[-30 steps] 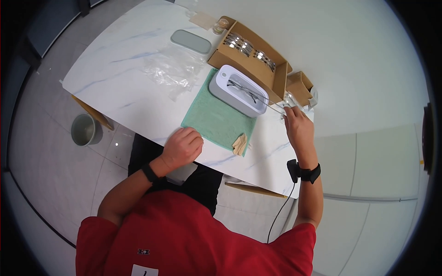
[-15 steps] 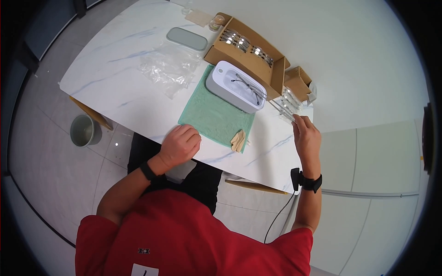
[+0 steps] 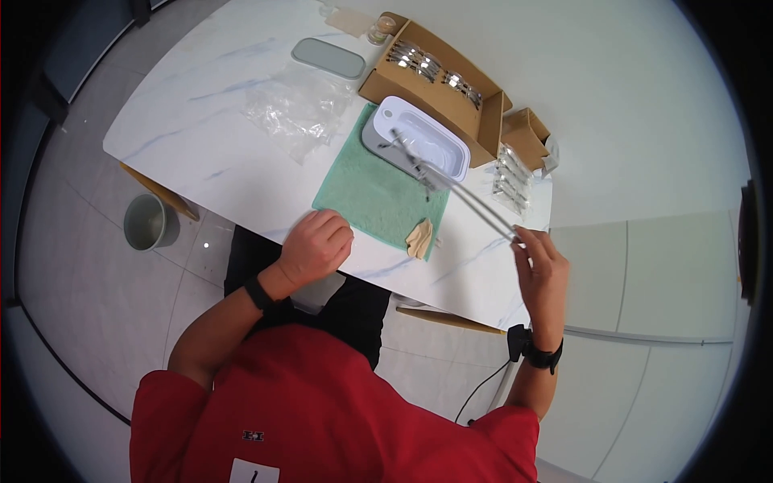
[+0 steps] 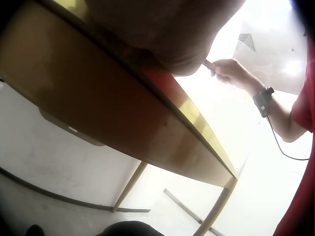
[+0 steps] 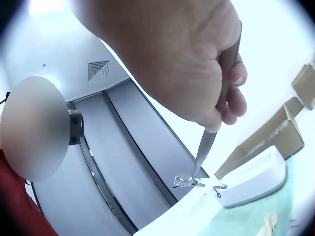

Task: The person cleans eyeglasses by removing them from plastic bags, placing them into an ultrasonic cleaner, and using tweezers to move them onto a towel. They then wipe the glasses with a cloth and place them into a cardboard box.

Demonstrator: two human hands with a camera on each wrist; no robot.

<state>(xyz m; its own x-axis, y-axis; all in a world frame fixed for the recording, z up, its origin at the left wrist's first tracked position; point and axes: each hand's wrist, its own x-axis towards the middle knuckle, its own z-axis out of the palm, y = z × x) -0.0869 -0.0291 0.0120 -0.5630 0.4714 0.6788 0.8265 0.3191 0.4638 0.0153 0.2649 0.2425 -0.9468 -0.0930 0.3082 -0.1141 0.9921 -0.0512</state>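
Note:
My right hand (image 3: 546, 262) grips long metal tweezers (image 3: 481, 211), thumb and fingers pinched on their upper end. A pair of eyeglasses (image 3: 419, 167), blurred, hangs at the tweezer tips. In the head view the glasses overlap the near side of a white ultrasonic cleaner (image 3: 377, 149), whose oval tub shows uncovered. From the right wrist view, the eyeglasses (image 5: 184, 182) appear in the air beside the cleaner (image 5: 256, 179). My left hand (image 3: 316, 245) rests loosely curled at the table's front edge and holds nothing, beside the corner of a green cloth (image 3: 362, 201).
Behind the cleaner stands a cardboard box (image 3: 403, 90) holding several eyeglasses. Wrapped packets (image 3: 512, 179) and a smaller carton (image 3: 525, 138) sit to its right. A beige cloth (image 3: 419, 239), plastic bags (image 3: 294, 113), a grey lid (image 3: 328, 58) and a small jar (image 3: 382, 30) lie about.
The right hand has drawn back toward the person and slightly right. The tweezers have lifted the eyeglasses out of the cleaner's tub to its near side. The left hand has stayed in place.

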